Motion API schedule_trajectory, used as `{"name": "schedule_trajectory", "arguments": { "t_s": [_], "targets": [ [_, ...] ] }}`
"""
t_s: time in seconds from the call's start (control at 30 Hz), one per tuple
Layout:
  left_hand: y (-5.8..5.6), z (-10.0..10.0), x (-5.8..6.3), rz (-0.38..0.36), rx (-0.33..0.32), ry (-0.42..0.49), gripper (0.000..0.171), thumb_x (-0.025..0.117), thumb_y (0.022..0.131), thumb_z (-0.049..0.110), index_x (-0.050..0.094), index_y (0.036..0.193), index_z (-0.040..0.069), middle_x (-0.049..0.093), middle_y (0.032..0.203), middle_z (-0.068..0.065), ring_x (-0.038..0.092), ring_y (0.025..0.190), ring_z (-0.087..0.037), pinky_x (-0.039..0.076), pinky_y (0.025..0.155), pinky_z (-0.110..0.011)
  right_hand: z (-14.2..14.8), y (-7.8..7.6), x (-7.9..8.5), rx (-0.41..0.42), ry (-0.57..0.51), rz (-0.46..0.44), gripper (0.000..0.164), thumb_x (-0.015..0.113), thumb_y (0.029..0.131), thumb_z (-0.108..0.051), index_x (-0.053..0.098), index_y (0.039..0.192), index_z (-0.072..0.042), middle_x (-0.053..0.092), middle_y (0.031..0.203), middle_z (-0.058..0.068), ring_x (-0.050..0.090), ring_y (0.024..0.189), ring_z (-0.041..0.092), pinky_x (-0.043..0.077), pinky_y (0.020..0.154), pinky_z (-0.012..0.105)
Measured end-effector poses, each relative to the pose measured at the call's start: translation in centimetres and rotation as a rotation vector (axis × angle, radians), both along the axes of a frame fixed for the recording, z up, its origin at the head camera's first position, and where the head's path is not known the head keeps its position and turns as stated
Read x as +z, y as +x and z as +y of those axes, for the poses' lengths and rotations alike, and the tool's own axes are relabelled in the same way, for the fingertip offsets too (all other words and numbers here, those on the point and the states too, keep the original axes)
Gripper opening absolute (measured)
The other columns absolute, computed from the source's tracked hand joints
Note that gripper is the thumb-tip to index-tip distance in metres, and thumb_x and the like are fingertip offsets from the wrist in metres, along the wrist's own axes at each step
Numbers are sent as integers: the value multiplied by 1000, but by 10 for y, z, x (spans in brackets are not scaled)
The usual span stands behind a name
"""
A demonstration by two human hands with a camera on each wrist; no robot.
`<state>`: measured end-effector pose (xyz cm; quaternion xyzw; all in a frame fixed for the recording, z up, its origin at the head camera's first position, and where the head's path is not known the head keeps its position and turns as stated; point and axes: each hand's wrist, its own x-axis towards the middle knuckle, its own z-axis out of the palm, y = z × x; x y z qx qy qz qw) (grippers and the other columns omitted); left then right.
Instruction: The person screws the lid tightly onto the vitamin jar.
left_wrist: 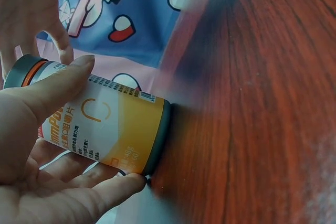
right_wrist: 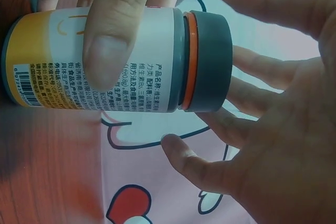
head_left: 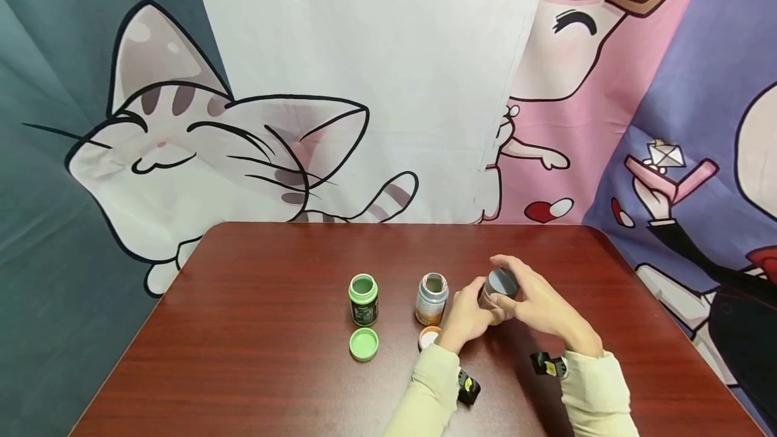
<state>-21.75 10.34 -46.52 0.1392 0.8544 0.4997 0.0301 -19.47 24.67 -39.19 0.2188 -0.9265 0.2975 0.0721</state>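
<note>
A vitamin tablet bottle (left_wrist: pixel 123 124) with a white and yellow label stands at the right of the group, wrapped by the fingers and thumb of my left hand (head_left: pixel 467 315). Its dark grey cap (right_wrist: pixel 212 61) sits on the neck, with an orange ring showing just below. Around that cap, my right hand (head_left: pixel 539 301) has its fingers spread loosely; in the right wrist view the thumb is apart from the cap and some fingers pass behind it. The bottle's base is close over the tabletop in the left wrist view.
An uncapped green bottle (head_left: pixel 364 305) stands to the left, its green lid (head_left: pixel 364 344) lying in front. Nearer my left hand is an uncapped grey-blue bottle (head_left: pixel 432 302), with an orange-rimmed lid (head_left: pixel 428 336) partly hidden by my wrist. Everything is on a reddish-brown table (head_left: pixel 255 329).
</note>
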Motion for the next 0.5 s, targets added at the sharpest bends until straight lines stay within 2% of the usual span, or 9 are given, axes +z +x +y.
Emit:
{"name": "schedule_trajectory", "arguments": {
  "t_s": [0.2,0.5],
  "targets": [
    [0,0,0,-13,-5,20,49,79,69,32,57,113,30,62,99,12,56,90,-4,44,78,-26,1,-2,-2,33,-19,5,58,66,80,-6,38,130,-14,51,121,2,49,95,16,46,69,33],
    [0,-1,0,3,-12,35,56,79,67,42,56,116,31,63,102,11,57,92,-5,45,79,-27,2,-4,-3,-9,-9,29,56,70,80,-12,40,128,-12,54,118,9,51,94,19,45,70,32]
  ]
}}
